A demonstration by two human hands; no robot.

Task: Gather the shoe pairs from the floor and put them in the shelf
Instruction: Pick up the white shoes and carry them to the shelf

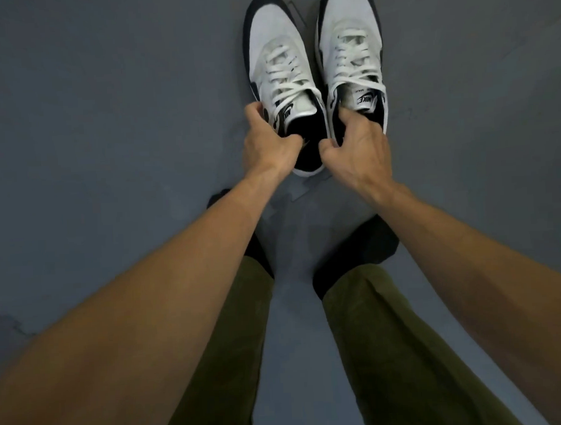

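Two white sneakers with black trim and white laces lie side by side, toes pointing away from me, over the grey floor. My left hand (268, 142) grips the left sneaker (273, 52) at its heel collar, fingers curled into the opening. My right hand (356, 144) holds the right sneaker (348, 39) the same way, with its fingers inside the collar next to the tongue. The two hands are close together, almost touching. Whether the soles rest on the floor or hang just above it I cannot tell. No shelf is in view.
Below the hands are my own legs in olive trousers (384, 336) and black socks (370, 240), standing on the grey floor (108, 123). A faint seam line crosses the floor near the sneakers. No other shoes show.
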